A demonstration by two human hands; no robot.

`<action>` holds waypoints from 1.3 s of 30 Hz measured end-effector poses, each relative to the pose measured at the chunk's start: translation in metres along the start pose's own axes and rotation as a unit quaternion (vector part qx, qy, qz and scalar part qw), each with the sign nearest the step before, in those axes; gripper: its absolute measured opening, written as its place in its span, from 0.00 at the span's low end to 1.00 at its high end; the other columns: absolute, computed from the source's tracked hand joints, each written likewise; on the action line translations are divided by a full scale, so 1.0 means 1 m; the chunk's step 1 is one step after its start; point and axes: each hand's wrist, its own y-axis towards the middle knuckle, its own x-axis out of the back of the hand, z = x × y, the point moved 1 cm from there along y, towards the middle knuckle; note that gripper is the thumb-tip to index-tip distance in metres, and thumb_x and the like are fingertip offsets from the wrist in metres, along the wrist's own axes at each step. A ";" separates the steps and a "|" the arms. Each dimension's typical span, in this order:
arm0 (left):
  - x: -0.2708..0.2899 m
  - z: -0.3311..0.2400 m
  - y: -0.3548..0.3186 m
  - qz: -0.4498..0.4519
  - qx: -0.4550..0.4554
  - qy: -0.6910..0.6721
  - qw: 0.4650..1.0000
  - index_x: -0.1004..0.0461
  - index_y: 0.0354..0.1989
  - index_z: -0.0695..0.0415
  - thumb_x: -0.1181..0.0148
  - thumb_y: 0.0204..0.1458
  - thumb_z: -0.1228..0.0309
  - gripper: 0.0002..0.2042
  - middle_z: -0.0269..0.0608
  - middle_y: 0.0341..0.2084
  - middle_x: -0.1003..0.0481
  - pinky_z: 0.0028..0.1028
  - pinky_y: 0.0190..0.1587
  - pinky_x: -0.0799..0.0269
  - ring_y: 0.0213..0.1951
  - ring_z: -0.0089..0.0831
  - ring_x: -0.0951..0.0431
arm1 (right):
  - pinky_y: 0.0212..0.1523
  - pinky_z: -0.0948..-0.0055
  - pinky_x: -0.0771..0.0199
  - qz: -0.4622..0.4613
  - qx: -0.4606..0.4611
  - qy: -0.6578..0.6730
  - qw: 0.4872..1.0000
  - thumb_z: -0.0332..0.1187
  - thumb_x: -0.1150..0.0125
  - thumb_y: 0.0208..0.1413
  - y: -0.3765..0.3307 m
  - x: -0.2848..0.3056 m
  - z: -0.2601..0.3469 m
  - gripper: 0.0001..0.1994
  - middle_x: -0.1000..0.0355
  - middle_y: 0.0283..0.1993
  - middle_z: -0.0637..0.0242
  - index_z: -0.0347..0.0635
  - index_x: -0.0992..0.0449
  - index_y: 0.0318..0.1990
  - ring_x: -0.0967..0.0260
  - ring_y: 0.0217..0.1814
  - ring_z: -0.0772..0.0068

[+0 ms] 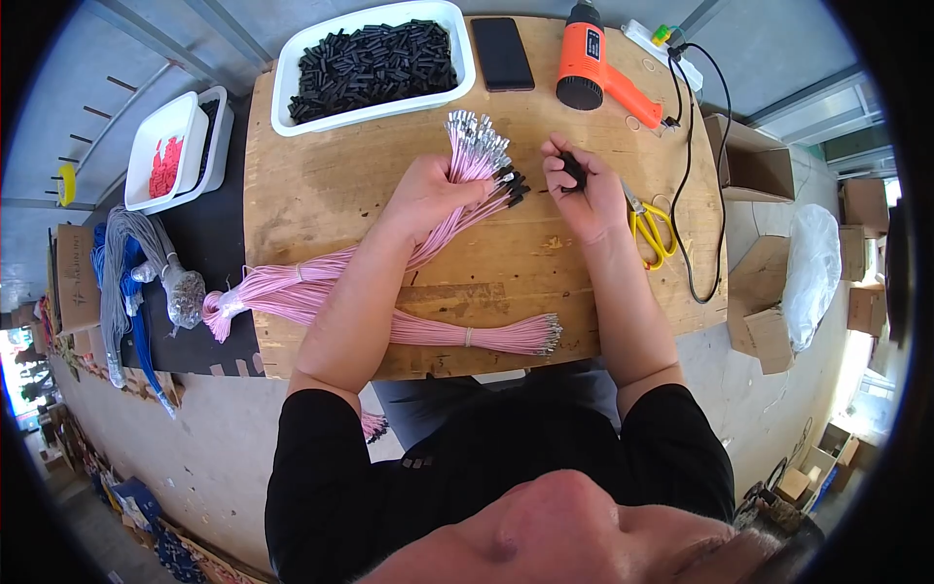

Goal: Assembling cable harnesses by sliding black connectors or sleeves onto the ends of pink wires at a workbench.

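Note:
My left hand [438,200] is closed round a thick bundle of pink wires [450,230], just below their ends. Silver metal terminals [477,139] fan out above the fist, and several wires at its right end in black sleeves [516,187]. To the right, my right hand [589,190] is raised with its fingers curled round some small black tube pieces [572,172]. The hands are apart. Nearer me, a second pink wire bundle [477,334] lies tied on the wooden table [516,273], its metal ends pointing right.
A white tray [282,92] of black tubes stands at the back, beside a phone [503,54] and an orange heat gun [584,63]. Yellow-handled scissors [657,234] and a black cord [722,195] lie right. A white tub [141,165] with red pieces and grey wire bundles [175,282] are left.

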 end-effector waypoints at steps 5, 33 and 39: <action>0.001 -0.001 0.001 -0.003 0.003 0.009 1.000 0.19 0.39 0.65 0.30 0.52 0.77 0.08 0.36 0.29 0.20 0.23 0.34 0.28 0.29 0.21 0.24 | 0.24 0.87 0.42 0.000 0.001 0.070 0.998 0.23 0.54 0.68 0.003 0.011 0.003 0.11 0.34 0.49 0.54 0.28 0.33 0.54 0.40 0.36 0.78; 0.005 0.005 0.003 0.008 -0.004 -0.058 0.998 0.20 0.35 0.64 0.32 0.53 0.74 0.06 0.34 0.27 0.22 0.23 0.31 0.31 0.28 0.20 0.26 | 0.20 0.86 0.46 0.060 -0.006 -0.219 0.974 0.34 0.44 0.68 -0.018 -0.017 -0.025 0.10 0.29 0.32 0.68 0.36 0.25 0.45 0.39 0.26 0.82; 0.005 0.004 0.003 0.012 -0.010 -0.066 0.998 0.20 0.35 0.63 0.33 0.54 0.74 0.06 0.34 0.26 0.22 0.23 0.31 0.31 0.28 0.20 0.26 | 0.22 0.87 0.45 0.079 0.005 -0.227 0.971 0.25 0.43 0.65 -0.018 -0.015 -0.027 0.07 0.25 0.36 0.64 0.34 0.24 0.47 0.39 0.28 0.83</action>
